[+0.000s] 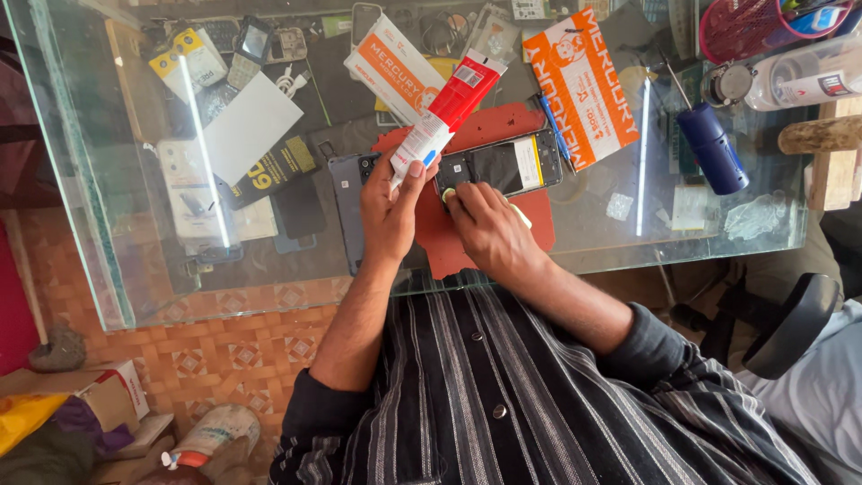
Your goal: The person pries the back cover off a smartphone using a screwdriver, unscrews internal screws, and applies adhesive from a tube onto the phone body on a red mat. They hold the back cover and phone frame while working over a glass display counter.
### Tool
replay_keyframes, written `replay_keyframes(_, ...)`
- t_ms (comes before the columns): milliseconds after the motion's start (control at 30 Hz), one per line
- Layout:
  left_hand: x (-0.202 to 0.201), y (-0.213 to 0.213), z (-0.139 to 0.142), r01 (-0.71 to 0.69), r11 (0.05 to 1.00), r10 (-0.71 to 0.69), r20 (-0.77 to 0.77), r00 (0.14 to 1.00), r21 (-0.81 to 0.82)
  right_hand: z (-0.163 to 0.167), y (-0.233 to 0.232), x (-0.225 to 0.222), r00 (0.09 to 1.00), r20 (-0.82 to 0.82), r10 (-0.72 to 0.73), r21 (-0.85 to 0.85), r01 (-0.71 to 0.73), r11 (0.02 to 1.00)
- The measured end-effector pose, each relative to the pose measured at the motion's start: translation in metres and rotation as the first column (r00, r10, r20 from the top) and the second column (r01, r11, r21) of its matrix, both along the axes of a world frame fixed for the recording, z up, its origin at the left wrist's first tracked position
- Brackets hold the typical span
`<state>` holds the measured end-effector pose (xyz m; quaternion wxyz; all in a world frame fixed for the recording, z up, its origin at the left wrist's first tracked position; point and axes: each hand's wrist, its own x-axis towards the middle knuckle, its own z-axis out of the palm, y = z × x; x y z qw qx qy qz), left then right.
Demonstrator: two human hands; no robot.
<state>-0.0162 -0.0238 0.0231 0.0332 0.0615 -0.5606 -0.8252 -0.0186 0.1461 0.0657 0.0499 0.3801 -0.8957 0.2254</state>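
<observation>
My left hand (388,211) is closed around a long red-and-white tube (447,112), holding it up at a slant over the glass table (135,233). An opened phone (498,166) with its back off lies on a red mat (440,238). My right hand (485,229) presses its fingertips on the lower left corner of that phone, with a small pale tool or pick under the fingers. A grey phone back cover (346,202) lies just left of my left hand.
White-and-orange packets (584,85) and a box (391,67) lie beyond the phone. A blue cylinder (712,148), a clear bottle (790,81) and a red basket (741,27) stand at right. Phone parts and cases (202,193) show under the glass at left.
</observation>
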Motion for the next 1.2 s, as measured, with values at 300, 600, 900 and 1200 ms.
replay_keyframes(300,0.001,0.000,-0.005,-0.009,1.000,0.009,0.011,1.000,-0.002,0.004,0.009,0.007,0.999,0.031,-0.014,-0.080,0.017,0.997)
replay_keyframes(600,0.000,-0.001,-0.008,-0.004,1.000,0.004,-0.008,1.000,0.003,0.003,0.009,0.013,0.998,0.032,-0.058,-0.098,0.061,0.993)
replay_keyframes(900,0.002,-0.001,-0.006,0.001,1.000,-0.001,-0.013,1.000,-0.014,0.002,0.013,0.014,0.990,0.083,-0.110,-0.108,0.118,0.987)
replay_keyframes(1200,0.003,-0.001,-0.010,0.002,1.000,-0.002,-0.005,1.000,-0.012,-0.003,0.015,0.011,0.992,0.065,-0.109,-0.107,0.115,0.988)
